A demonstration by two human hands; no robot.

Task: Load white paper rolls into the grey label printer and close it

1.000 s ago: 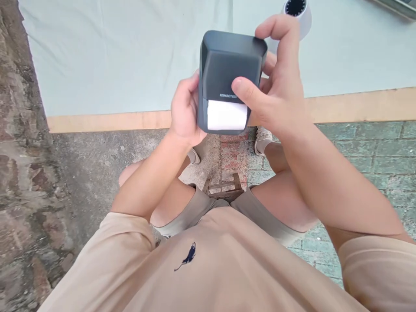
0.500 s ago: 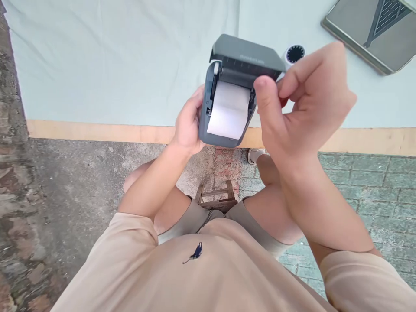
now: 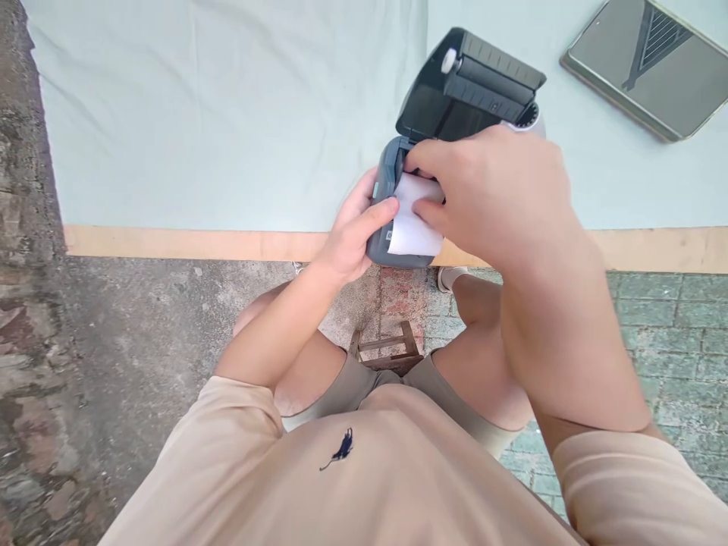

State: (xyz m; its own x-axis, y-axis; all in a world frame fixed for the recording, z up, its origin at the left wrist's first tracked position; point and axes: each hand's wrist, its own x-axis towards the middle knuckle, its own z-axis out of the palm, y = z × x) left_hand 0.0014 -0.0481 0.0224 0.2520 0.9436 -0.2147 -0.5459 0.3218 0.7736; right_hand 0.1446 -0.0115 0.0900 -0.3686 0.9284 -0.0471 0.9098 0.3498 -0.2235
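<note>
A dark grey portable label printer [image 3: 382, 246] is held over the table's near edge. Its lid [image 3: 435, 102] stands swung up and back, showing a black roller and a small white knob inside. My left hand [image 3: 353, 236] is wrapped round the printer's left side, its thumb resting at the edge of the white paper roll [image 3: 415, 227]. From the right, my right hand [image 3: 483, 197] reaches into the compartment, thumb and finger closed about the roll. The back of that hand hides the roll's right part and the printer's right side.
A smartphone [image 3: 648, 68] lies face up at the table's far right. Just behind the lid is a white round object [image 3: 535, 121] with a dark toothed face, partly covered. A pale cloth [image 3: 227, 114] covers the table, which has a wooden front edge [image 3: 199, 244]. Below stands a wooden stool [image 3: 392, 349].
The printer's lid has swung from partly raised to wide open. My right hand has gone from the lid's edge down to the paper roll. My left thumb has moved onto the roll's edge.
</note>
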